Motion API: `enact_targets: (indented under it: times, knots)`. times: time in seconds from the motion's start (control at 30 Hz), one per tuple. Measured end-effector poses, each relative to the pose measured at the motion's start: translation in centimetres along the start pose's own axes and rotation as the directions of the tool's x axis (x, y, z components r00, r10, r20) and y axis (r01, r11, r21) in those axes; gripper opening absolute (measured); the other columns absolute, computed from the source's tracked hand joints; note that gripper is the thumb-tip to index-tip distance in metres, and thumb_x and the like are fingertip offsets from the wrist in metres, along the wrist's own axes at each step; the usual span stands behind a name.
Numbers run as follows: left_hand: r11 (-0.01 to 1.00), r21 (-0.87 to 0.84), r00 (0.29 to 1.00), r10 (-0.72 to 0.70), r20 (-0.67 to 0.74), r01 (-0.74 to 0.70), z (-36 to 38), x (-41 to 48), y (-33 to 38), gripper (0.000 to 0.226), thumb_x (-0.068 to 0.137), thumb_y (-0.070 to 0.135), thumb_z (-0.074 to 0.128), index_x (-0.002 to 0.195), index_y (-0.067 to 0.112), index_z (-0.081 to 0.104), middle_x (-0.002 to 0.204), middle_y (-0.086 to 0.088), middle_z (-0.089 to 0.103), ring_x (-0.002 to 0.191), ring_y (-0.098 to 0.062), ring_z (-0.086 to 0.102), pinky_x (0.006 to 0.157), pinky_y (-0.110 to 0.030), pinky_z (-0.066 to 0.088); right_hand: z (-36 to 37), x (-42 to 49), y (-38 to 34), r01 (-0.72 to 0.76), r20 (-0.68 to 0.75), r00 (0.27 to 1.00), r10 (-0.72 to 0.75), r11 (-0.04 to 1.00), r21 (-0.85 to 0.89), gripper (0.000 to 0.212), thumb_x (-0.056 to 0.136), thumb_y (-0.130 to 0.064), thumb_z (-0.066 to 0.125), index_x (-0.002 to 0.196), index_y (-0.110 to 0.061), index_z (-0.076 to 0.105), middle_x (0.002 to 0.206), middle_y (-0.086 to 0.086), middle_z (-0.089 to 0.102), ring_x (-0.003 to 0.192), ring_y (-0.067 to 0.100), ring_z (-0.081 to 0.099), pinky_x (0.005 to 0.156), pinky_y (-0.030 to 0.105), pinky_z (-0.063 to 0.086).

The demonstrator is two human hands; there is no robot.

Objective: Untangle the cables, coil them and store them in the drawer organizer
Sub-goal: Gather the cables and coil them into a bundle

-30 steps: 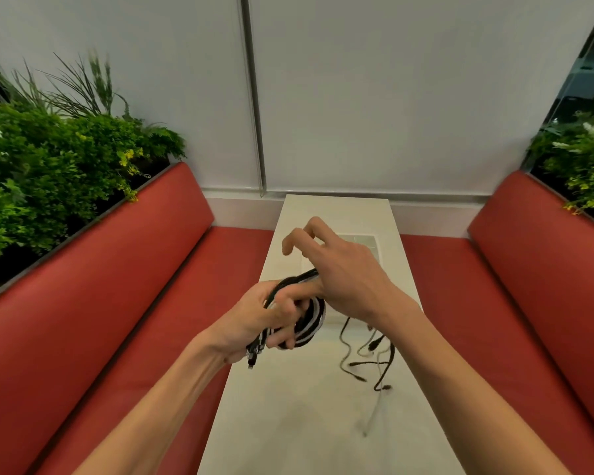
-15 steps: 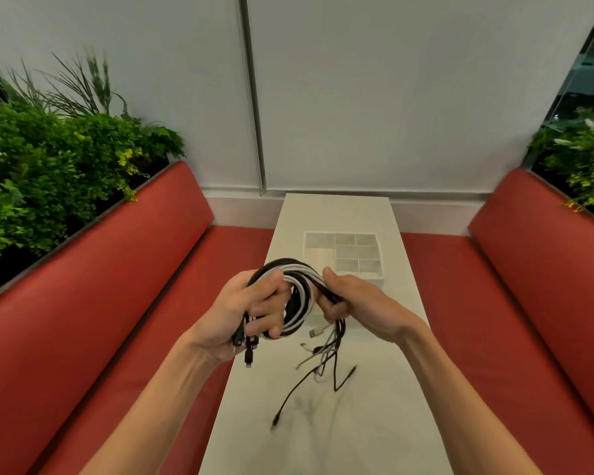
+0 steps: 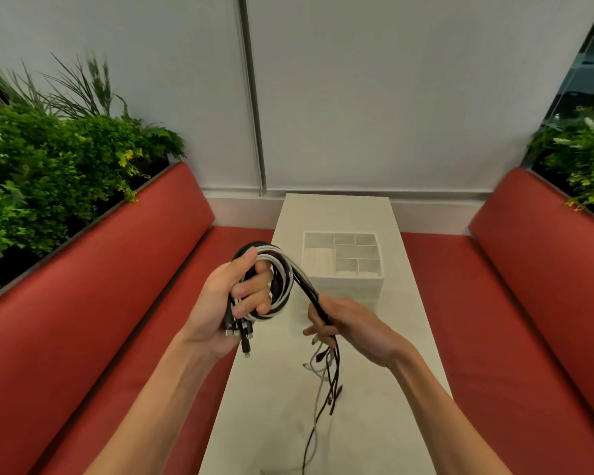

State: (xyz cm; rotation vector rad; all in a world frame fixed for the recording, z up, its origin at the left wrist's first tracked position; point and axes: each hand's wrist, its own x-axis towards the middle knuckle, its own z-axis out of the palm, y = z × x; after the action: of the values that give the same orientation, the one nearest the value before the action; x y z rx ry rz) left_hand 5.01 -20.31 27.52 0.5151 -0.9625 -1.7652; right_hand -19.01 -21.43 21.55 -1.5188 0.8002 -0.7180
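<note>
My left hand (image 3: 232,303) grips a coil of black and white cables (image 3: 282,286) above the table's left edge, with several plug ends sticking out below its palm. My right hand (image 3: 348,325) pinches the same bundle where it leaves the coil. Below that hand the loose cable ends (image 3: 326,378) hang down and trail onto the table. The white drawer organizer (image 3: 343,281), split into several compartments, stands on the table just beyond both hands.
The narrow white table (image 3: 374,406) runs away from me toward a white wall. Red benches (image 3: 100,303) flank it on both sides, with green plants (image 3: 48,173) behind each backrest.
My right hand has come off the top of the coil and dropped down to the right, drawing the bundle out. The loose ends now hang lower over the table.
</note>
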Motion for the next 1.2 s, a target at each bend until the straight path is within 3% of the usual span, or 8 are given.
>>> enact_targets:
  times: [0.17,0.33,0.43,0.53,0.73,0.87,1.03,1.2]
  knots:
    - [0.989,-0.147,0.997,-0.036,-0.065,0.026,-0.1,0.2,-0.2,0.031,0.111,0.035,0.051,0.09,0.013,0.059,0.055,0.013,0.031,0.038,-0.005,0.034,0.054,-0.023,0.047,0.6,0.7,1.3,0.098,-0.3,0.918,-0.261,0.879,-0.467,0.046,0.116,-0.049,0.037,0.082,-0.021,0.05,0.064,-0.013,0.049,0.06,0.01,0.05,0.062,0.037,0.048]
    - [0.976,-0.216,0.992,-0.056,-0.116,0.029,0.2,0.5,-0.2,0.027,0.106,0.035,0.058,0.088,0.015,0.059,0.055,0.013,0.03,0.039,-0.006,0.034,0.055,-0.021,0.048,2.4,0.4,3.3,-0.178,-0.383,0.714,-0.586,0.378,-0.909,0.031,0.117,-0.047,0.033,0.119,-0.033,0.061,0.083,-0.01,0.054,0.058,0.016,0.053,0.043,0.035,0.043]
    - [0.985,-0.17,0.989,-0.025,-0.144,0.0,0.7,0.9,0.2,0.027,0.105,0.035,0.059,0.087,0.015,0.059,0.057,0.012,0.028,0.04,-0.006,0.033,0.056,-0.022,0.048,3.8,0.3,2.9,-0.055,-0.473,0.76,-0.444,0.683,-0.729,0.036,0.119,-0.041,0.029,0.136,-0.05,0.059,0.091,-0.015,0.05,0.079,0.01,0.054,0.066,0.027,0.043]
    - [0.994,-0.106,0.986,0.001,-0.168,-0.019,1.3,1.2,0.7,0.027,0.105,0.035,0.06,0.088,0.015,0.059,0.058,0.012,0.028,0.041,-0.005,0.033,0.056,-0.023,0.048,3.5,0.5,1.3,0.026,-0.451,0.885,-0.11,0.982,-0.188,0.042,0.119,-0.041,0.032,0.122,-0.057,0.072,0.082,-0.012,0.043,0.076,0.01,0.042,0.076,0.031,0.034]
    - [0.997,-0.076,0.988,0.023,-0.153,-0.035,1.7,1.8,1.2,0.027,0.107,0.035,0.058,0.089,0.015,0.06,0.059,0.011,0.029,0.042,-0.006,0.033,0.057,-0.023,0.048,0.7,0.8,1.4,-0.013,-0.121,0.991,0.057,0.942,0.335,0.036,0.114,-0.035,0.053,0.117,-0.006,0.074,0.091,0.003,0.05,0.091,0.024,0.052,0.097,0.042,0.043]
    - [0.993,-0.121,0.989,-0.003,-0.15,-0.015,1.4,1.9,0.9,0.026,0.106,0.035,0.059,0.09,0.015,0.06,0.059,0.011,0.03,0.043,-0.006,0.034,0.058,-0.023,0.048,0.6,1.2,2.0,-0.033,-0.05,0.998,0.044,0.976,0.215,0.03,0.115,-0.041,0.051,0.105,-0.013,0.055,0.082,0.006,0.054,0.081,0.027,0.057,0.102,0.055,0.052]
    - [0.988,-0.149,0.978,0.008,-0.208,-0.039,0.2,1.9,0.5,0.022,0.106,0.031,0.06,0.091,0.015,0.059,0.062,0.011,0.029,0.044,-0.005,0.033,0.059,-0.022,0.047,1.9,1.7,2.4,-0.093,-0.271,0.956,0.111,0.993,0.077,0.046,0.112,-0.054,0.048,0.085,-0.017,0.055,0.066,-0.005,0.032,0.059,0.014,0.026,0.057,0.033,0.032]
    - [0.979,-0.187,0.974,0.041,-0.224,-0.085,-1.0,2.0,0.5,0.026,0.11,0.029,0.055,0.087,0.016,0.061,0.063,0.012,0.032,0.045,-0.005,0.035,0.064,-0.02,0.044,2.6,1.4,3.3,-0.125,-0.281,0.956,0.082,0.982,-0.139,0.049,0.118,-0.043,0.036,0.095,-0.016,0.07,0.074,-0.005,0.05,0.067,0.014,0.041,0.062,0.028,0.036]
